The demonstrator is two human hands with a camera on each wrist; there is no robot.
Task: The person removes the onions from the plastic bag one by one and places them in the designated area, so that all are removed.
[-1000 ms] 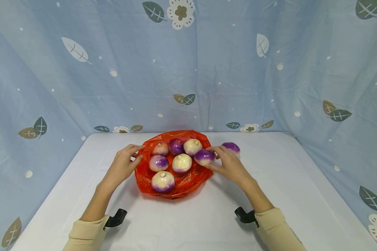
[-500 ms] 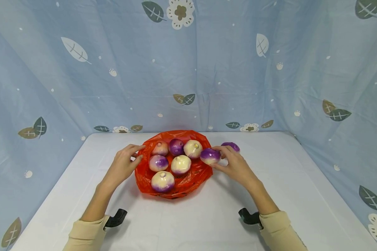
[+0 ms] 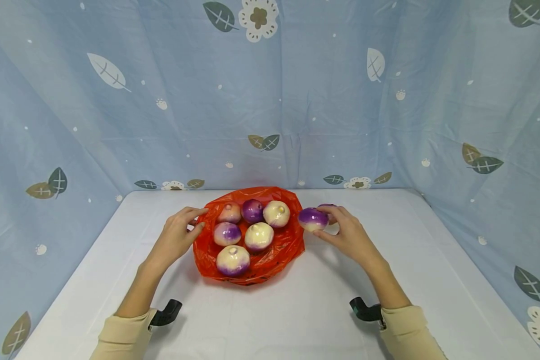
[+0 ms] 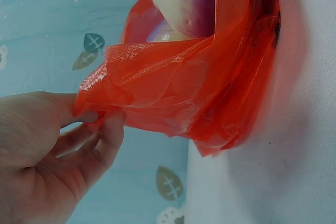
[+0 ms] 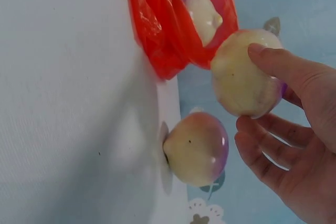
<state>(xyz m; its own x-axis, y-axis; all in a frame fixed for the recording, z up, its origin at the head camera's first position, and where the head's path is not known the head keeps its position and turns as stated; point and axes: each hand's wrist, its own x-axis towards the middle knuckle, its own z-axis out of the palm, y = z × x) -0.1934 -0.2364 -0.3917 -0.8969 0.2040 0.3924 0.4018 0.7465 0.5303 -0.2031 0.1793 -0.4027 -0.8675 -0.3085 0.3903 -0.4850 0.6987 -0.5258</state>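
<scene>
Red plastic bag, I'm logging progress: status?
Left hand pinches bag. Right hand holds round purple-white turnip by bag's right edge. Possible obstacle: second turnip close behind.

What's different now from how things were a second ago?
The right hand has carried the turnip it grips rightward, from over the red bag to just beyond its right edge. Nothing was let go or newly taken hold of.

The left hand still pinches the bag's left edge; the six turnips inside barely shifted, and the loose turnip stayed on the table.

Both wrist views cut off the red bag (image 4: 168, 87) at the top.
</scene>
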